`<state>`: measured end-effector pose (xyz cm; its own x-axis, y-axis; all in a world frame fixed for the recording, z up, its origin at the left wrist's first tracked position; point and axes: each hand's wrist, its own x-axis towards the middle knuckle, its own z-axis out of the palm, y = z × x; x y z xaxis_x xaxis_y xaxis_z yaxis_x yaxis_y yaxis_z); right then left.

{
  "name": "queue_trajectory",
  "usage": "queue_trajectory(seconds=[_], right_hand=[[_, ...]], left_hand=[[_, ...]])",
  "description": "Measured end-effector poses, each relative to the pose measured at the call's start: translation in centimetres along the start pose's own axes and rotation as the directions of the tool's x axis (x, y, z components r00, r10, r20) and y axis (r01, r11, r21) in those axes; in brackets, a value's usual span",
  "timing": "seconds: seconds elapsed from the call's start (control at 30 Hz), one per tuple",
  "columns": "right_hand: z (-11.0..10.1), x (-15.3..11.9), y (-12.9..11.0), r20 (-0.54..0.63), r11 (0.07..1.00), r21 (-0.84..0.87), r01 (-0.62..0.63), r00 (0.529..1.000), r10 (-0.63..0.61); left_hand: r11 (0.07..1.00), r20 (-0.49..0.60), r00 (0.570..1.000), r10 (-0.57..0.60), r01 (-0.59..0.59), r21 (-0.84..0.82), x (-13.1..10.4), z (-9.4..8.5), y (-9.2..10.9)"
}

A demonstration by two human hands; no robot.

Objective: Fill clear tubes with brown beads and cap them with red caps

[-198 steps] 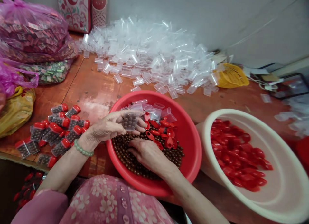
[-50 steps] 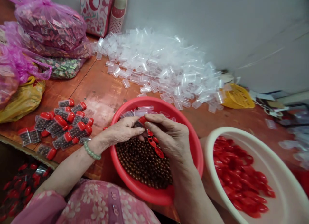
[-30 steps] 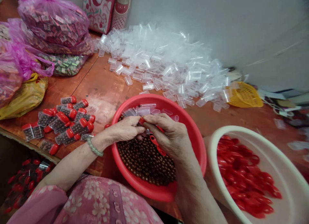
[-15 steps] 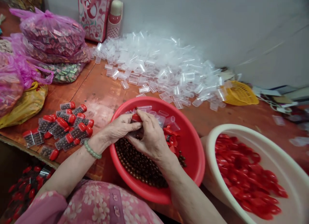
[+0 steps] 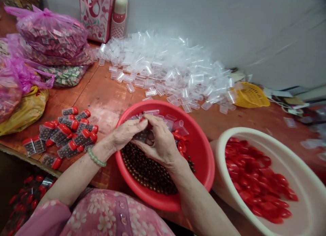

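Note:
Over the red basin (image 5: 207, 161), my left hand (image 5: 128, 132) and my right hand (image 5: 161, 141) close together round a small clear container (image 5: 143, 135) of dark beads. Part of its red cap shows between my fingers. Beneath my hands lie dark brown beads (image 5: 147, 175). Clear empty cases (image 5: 180, 125) and red caps (image 5: 181, 144) are in the same basin, behind and to the right of my hands. Filled containers with red caps (image 5: 61, 134) form a loose pile on the table at the left.
A cream basin (image 5: 221, 161) of red caps stands at the right. Clear cases (image 5: 165, 66) are heaped along the wall, beside a yellow basket (image 5: 251, 95). Filled plastic bags (image 5: 52, 35), a patterned bag (image 5: 96, 18) and a flask (image 5: 119, 18) stand at the back left.
The container between my hands has turned, so its dark beads now show and less of its red cap does. The whole view has shifted slightly.

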<state>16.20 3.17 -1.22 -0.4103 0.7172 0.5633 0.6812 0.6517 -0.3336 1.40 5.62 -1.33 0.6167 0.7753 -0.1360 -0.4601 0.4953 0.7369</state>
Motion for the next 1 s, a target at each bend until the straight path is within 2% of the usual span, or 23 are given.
queue_trajectory(seconds=[0.13,0.27,0.37,0.47,0.6,0.67,0.73,0.8,0.87,0.93,1.0], right_hand=[[-0.2,0.2,0.1,-0.006,0.999,0.020,-0.031,0.999,0.031],[-0.8,0.5,-0.5,0.028,0.996,0.017,-0.089,0.996,0.089],[-1.3,0.7,-1.1,0.009,0.995,-0.003,-0.097,0.995,0.097],[-1.7,0.6,-1.4,-0.015,0.999,-0.014,-0.041,0.999,0.041],[-1.6,0.3,-1.8,-0.004,0.998,-0.041,0.042,0.999,-0.042],[-1.4,0.4,-2.3,-0.011,0.997,-0.047,0.061,0.998,-0.062],[-1.2,0.5,-2.9,-0.009,0.997,-0.017,0.079,0.997,-0.079],[-1.4,0.8,-3.4,0.064,0.992,0.074,0.100,0.992,-0.105],[-1.9,0.9,-3.4,0.179,0.978,0.194,0.083,0.977,-0.118],[-2.6,0.7,-2.4,0.243,0.969,0.248,-0.003,0.968,-0.059],[-3.2,0.4,-0.7,0.209,0.974,0.182,-0.135,0.973,0.096]], left_hand=[[0.982,-0.060,0.982,-0.177,0.173,-0.072,0.4,0.8,0.8],[0.973,-0.186,0.957,-0.221,0.205,-0.101,0.6,1.9,1.1],[0.992,-0.330,0.937,-0.114,0.092,-0.084,0.4,2.8,0.5],[0.998,-0.457,0.889,-0.019,-0.009,-0.060,0.2,3.6,-0.1],[0.999,-0.524,0.851,-0.034,0.026,-0.023,-0.4,4.4,-0.4],[0.999,-0.547,0.837,0.023,0.005,0.050,-0.7,4.5,-0.5],[0.984,-0.566,0.813,0.136,-0.045,0.172,-1.3,4.2,-0.3],[0.954,-0.558,0.794,0.242,-0.089,0.287,-2.6,3.7,0.1],[0.936,-0.522,0.812,0.259,-0.078,0.343,-5.1,2.7,1.1],[0.927,-0.463,0.861,0.209,-0.024,0.373,-8.9,1.5,2.4],[0.881,-0.442,0.849,0.289,-0.055,0.470,-13.9,0.1,3.7]])
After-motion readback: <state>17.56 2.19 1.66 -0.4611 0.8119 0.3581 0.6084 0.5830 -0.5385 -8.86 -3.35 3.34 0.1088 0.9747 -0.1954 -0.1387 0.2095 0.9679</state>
